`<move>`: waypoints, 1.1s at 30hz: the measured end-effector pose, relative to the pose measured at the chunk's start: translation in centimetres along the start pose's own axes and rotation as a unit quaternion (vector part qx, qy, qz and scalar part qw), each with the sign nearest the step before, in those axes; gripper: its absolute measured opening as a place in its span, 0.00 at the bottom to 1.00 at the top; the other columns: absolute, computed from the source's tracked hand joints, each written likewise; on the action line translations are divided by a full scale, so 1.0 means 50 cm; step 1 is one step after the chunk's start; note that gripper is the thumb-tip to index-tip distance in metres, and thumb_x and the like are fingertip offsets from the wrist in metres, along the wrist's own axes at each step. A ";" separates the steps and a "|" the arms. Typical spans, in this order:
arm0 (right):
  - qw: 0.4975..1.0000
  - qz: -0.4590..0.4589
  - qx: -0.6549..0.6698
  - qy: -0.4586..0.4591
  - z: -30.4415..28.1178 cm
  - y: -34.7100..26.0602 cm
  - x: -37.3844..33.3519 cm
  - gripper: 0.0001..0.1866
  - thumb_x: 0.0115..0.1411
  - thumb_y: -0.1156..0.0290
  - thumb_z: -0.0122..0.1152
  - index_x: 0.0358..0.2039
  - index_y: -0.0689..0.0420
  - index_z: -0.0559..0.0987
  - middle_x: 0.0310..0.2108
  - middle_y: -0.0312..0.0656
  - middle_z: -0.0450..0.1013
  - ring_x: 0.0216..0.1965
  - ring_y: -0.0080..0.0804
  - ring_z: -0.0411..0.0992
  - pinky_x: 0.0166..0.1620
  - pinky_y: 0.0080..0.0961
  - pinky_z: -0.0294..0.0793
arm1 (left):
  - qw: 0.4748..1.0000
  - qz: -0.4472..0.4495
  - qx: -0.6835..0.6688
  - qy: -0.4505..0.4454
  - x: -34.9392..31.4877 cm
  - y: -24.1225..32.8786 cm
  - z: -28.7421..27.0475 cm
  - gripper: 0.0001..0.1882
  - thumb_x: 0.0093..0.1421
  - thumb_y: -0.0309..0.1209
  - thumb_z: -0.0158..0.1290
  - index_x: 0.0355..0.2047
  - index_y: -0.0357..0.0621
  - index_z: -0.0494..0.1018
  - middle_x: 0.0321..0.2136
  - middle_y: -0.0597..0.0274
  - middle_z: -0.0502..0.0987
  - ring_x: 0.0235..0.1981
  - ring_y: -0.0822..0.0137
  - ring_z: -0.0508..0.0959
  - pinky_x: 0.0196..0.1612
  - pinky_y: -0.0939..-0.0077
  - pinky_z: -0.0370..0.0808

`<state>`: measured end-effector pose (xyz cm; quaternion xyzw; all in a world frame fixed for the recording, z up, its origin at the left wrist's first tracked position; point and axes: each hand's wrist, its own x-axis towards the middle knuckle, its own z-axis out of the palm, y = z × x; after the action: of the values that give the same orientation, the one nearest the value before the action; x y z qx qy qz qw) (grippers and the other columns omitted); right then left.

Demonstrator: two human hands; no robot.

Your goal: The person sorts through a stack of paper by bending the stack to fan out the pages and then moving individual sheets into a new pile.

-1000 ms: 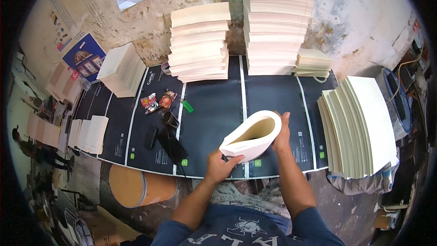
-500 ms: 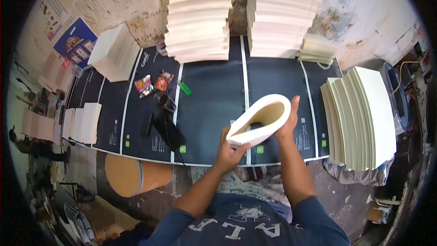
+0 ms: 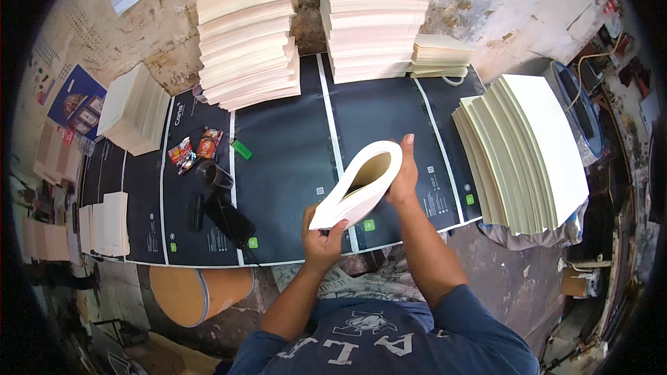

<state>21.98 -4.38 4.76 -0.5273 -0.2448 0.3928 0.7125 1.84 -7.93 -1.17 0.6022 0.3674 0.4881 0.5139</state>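
Note:
Above the front part of the black-covered table I hold a thick bundle of cream paper sheets [image 3: 358, 210], bent over into a teardrop loop. My left hand [image 3: 321, 246] is closed on the two ends where they meet, its thumb on the near side. At the rounded bend, my right hand [image 3: 404, 180] presses its palm against the outer right side, with one digit pointing up. Its other fingers are partly hidden by the paper. The inside of the loop shows as a dark hollow.
Tall paper stacks [image 3: 379, 21] stand along the wall; another stack [image 3: 524, 156] fans out at the right end. A dark cup [image 3: 217, 177], a black phone [image 3: 231, 219], a green lighter [image 3: 241, 149] and shiny packets [image 3: 208, 144] lie left of centre. A brown drum [image 3: 177, 295] stands below the front edge.
The view has swung, so the table and stacks sit further left in the picture. The loop of paper looks narrower and more pressed together. Both hands keep their hold on it.

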 end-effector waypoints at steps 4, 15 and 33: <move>0.991 -0.049 -0.121 0.001 -0.003 -0.012 -0.003 0.38 0.70 0.38 0.29 0.26 0.58 0.76 0.23 0.38 0.72 0.25 0.26 0.70 0.33 0.24 0.71 | 0.999 0.022 0.031 -0.002 -0.001 0.004 -0.002 0.20 0.55 0.24 0.60 0.48 0.32 0.71 0.42 0.48 0.74 0.42 0.56 0.74 0.46 0.67 0.71; 0.996 -0.028 -0.064 0.048 0.027 -0.018 -0.022 0.40 0.73 0.48 0.23 0.20 0.62 0.76 0.17 0.46 0.72 0.23 0.33 0.72 0.32 0.27 0.73 | 0.961 0.184 0.207 -0.012 -0.012 0.020 -0.012 0.24 0.55 0.24 0.61 0.51 0.33 0.70 0.44 0.46 0.75 0.42 0.52 0.76 0.44 0.62 0.74; 0.998 -0.036 -0.020 -0.048 0.042 -0.074 -0.011 0.46 0.68 0.37 0.19 0.16 0.61 0.73 0.17 0.48 0.70 0.20 0.32 0.68 0.31 0.27 0.71 | 0.966 0.162 0.197 -0.030 -0.030 -0.004 -0.010 0.26 0.56 0.24 0.62 0.53 0.35 0.65 0.49 0.39 0.76 0.50 0.50 0.78 0.54 0.61 0.74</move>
<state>21.20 -4.17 8.98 -0.5132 -0.3053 0.3867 0.7027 0.98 -9.16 -1.67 0.7577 0.3378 0.4645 0.3098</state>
